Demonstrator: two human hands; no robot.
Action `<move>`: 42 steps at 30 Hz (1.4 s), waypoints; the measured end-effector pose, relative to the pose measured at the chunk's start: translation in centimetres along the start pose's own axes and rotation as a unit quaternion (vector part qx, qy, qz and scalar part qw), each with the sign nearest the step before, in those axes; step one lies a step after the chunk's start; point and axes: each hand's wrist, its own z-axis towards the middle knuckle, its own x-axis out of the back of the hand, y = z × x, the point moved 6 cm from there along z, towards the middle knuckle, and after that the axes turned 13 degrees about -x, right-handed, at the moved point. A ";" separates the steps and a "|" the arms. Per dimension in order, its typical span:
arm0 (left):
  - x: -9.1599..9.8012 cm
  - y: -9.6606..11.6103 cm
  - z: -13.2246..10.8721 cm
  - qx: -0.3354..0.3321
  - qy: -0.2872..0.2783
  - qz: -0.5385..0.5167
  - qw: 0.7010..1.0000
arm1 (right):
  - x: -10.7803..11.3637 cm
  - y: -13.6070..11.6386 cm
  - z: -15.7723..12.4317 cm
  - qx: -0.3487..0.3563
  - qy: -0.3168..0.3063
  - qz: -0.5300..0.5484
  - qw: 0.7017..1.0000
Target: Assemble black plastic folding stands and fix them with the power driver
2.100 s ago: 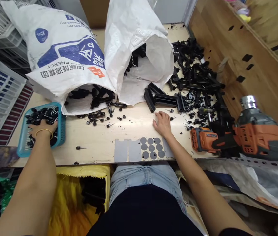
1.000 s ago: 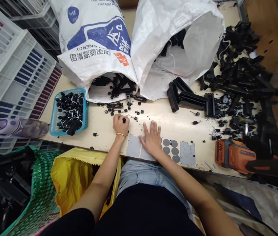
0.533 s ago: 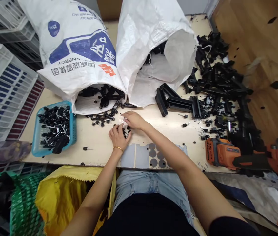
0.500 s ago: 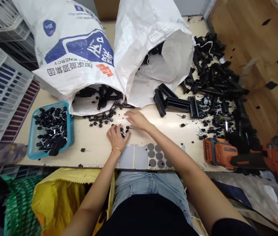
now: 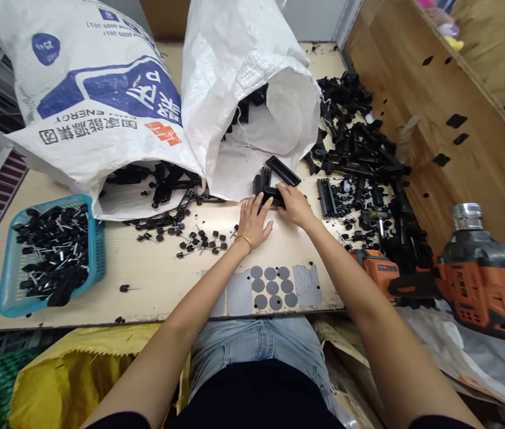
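Black plastic bracket (image 5: 281, 171) — matte, flat bars meeting at angle, on tabletop (image 5: 154, 280) by white sack (image 5: 243, 89). Right hand (image 5: 296, 207) — grip closed on it. Left hand (image 5: 252, 221) fingers spread, touching.

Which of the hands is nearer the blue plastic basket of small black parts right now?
Left. The left hand lies well right of the blue plastic basket, fingers on a black plastic bracket; the right hand holds that bracket, even farther right.

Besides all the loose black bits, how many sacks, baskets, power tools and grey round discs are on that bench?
White sacks: 2
Blue basket: 1
Orange power tool: 1
Grey round discs: 9
Total: 13
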 end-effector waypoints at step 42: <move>3.0 2.4 -14.2 0.136 -0.025 -0.046 0.989 | 1.4 0.2 -22.6 -0.159 0.005 0.169 0.973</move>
